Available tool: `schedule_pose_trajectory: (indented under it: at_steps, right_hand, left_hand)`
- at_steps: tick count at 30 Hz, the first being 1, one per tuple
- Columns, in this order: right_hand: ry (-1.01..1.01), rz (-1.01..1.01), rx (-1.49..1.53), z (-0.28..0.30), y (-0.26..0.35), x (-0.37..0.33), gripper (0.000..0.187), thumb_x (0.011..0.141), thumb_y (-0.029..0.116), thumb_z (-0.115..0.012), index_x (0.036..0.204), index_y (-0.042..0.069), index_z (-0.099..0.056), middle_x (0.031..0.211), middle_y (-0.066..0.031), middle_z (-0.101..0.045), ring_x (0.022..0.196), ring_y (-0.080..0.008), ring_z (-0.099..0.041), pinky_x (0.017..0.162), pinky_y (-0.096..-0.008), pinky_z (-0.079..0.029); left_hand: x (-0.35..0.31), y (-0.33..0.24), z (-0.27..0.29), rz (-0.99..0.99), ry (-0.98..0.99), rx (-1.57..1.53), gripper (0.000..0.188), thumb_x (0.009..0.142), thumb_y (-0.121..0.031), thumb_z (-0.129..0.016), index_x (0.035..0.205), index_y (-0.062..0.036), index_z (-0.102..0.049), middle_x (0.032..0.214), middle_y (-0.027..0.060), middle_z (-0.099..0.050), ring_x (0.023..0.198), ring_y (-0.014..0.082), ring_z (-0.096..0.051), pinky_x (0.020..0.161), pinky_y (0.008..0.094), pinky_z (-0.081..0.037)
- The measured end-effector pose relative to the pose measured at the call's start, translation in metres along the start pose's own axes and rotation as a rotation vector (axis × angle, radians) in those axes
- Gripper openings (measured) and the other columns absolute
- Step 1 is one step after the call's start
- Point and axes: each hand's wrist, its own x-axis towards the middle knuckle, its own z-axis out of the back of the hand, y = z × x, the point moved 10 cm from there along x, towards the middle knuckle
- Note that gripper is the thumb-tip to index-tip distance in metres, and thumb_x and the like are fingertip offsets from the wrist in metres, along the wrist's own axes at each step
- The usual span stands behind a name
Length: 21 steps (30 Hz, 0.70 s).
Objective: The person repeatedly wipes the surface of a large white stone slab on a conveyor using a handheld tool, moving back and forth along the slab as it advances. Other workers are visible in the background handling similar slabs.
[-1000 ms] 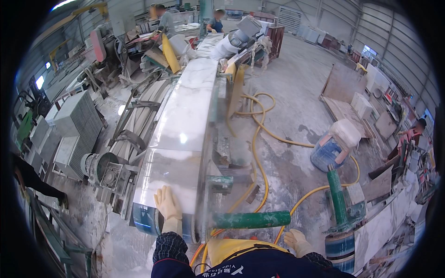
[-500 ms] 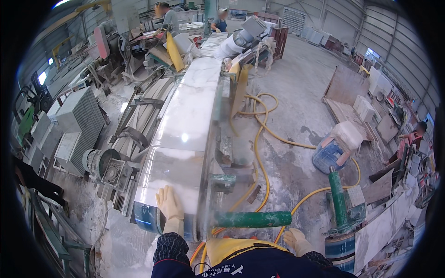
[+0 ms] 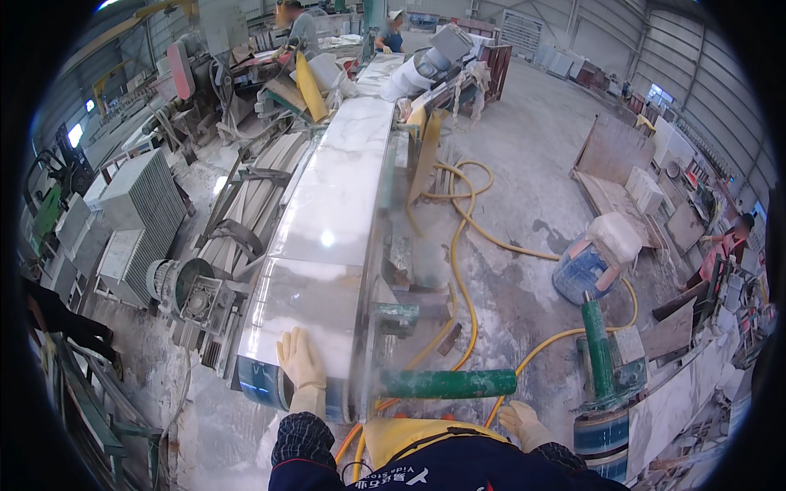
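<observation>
Our left hand (image 3: 301, 362), in a cream glove, lies flat on the near end of a polished white marble slab (image 3: 307, 299), fingers stretched forward and clasping nothing. The slab rests on a long conveyor (image 3: 363, 344) and runs from that glove toward 12 o'clock, up to a seam where a second marble slab (image 3: 332, 204) begins. A blue end roller (image 3: 258, 383) shows at 8 o'clock from the glove. Well apart, between 3 and 4 o'clock from the left, hangs our right hand (image 3: 524, 421), gloved too, with fingers unfolded and seemingly nothing in it.

We cannot tell whether the conveyor is running. If it were, the near slab could ride past the roller and tip, since one flat palm gives us little hold on a glossy face. Fingers slipping over the edge could get pinched between stone and roller. Slabs bumping at the seam might chip. A green tube (image 3: 449, 383) juts toward 3 o'clock from our left glove, where a sleeve could knock it, and the yellow hose (image 3: 472, 315) looping across the floor could catch our feet.
</observation>
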Motion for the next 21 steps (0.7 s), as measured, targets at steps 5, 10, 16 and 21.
schedule_pose_trajectory:
  at_steps: [5,10,16,21]
  right_hand:
    - [0.054,-0.010,0.024,0.000,-0.005,0.008,0.040,0.102,0.021,-0.051,0.138,0.004,-0.045,0.126,-0.0211,-0.063,0.109,-0.0351,-0.065,0.087,-0.0433,-0.059]
    - [0.125,-0.026,0.088,0.001,-0.008,0.014,0.039,0.102,0.021,-0.052,0.137,0.005,-0.045,0.126,-0.0215,-0.063,0.109,-0.0353,-0.065,0.087,-0.0440,-0.058]
    - [0.033,-0.002,0.039,0.001,-0.002,0.010,0.031,0.101,0.022,-0.049,0.126,0.004,-0.052,0.114,-0.0214,-0.064,0.102,-0.0387,-0.064,0.082,-0.0486,-0.054]
    - [-0.016,0.019,0.014,0.000,0.003,0.008,0.027,0.100,0.022,-0.052,0.121,0.005,-0.056,0.106,-0.0219,-0.067,0.093,-0.0395,-0.067,0.073,-0.0495,-0.056]
  left_hand:
    - [-0.002,-0.001,0.003,-0.011,-0.001,-0.009,0.035,0.093,-0.017,-0.052,0.123,-0.0027,-0.063,0.133,0.0182,-0.060,0.129,0.0421,-0.048,0.115,0.0548,-0.026]
    - [-0.006,0.001,0.006,-0.026,-0.031,-0.020,0.034,0.092,-0.017,-0.053,0.122,-0.0023,-0.063,0.131,0.0191,-0.061,0.128,0.0425,-0.050,0.115,0.0547,-0.027]
    - [-0.011,0.004,0.008,-0.019,-0.065,-0.027,0.032,0.092,-0.015,-0.054,0.120,-0.0025,-0.065,0.129,0.0185,-0.062,0.126,0.0406,-0.051,0.113,0.0545,-0.029]
    - [-0.013,0.002,0.011,-0.031,-0.086,-0.025,0.031,0.092,-0.015,-0.054,0.118,-0.0032,-0.066,0.127,0.0172,-0.064,0.124,0.0399,-0.053,0.113,0.0543,-0.030]
